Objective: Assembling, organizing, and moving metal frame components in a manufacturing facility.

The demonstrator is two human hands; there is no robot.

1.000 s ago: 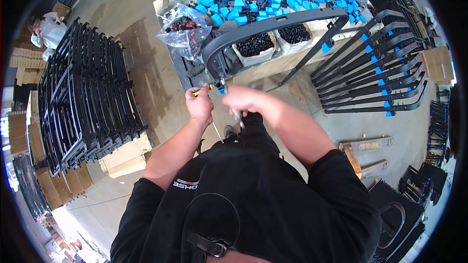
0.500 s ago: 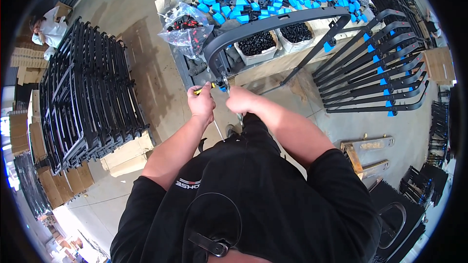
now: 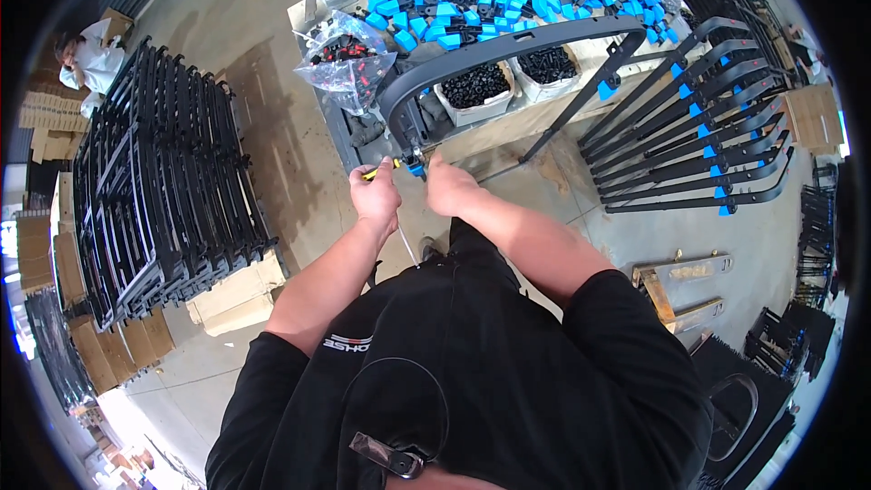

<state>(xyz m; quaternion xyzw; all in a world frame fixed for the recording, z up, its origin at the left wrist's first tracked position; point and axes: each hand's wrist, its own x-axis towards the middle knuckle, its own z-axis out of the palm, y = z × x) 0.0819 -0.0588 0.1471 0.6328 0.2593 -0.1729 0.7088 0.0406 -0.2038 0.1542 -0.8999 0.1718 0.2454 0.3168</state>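
A long black curved bar (image 3: 508,42) arches over the near side of the workbench, its near end coming down between my hands. At that end sits a small blue-and-black fitting (image 3: 415,168). My left hand (image 3: 375,195) is closed around a yellow-and-black handled tool (image 3: 369,175), just left of the fitting; the tool's tip is hidden. My right hand (image 3: 451,186) is right beside the fitting on its other side, fingers bent together. What the right hand grips, if anything, is hidden.
Blue and black plastic pieces (image 3: 544,0) are heaped on the bench, with boxes of small black parts (image 3: 474,86) and a clear bag (image 3: 349,59). Similar black bars (image 3: 699,118) stand at right. Black frames (image 3: 168,181) are stacked at left. A person (image 3: 91,59) is at far left.
The right hand has turned and shifted slightly. A silver tool that showed beneath it is no longer visible. The curved bar has moved a little left; the left hand stays nearly in place.
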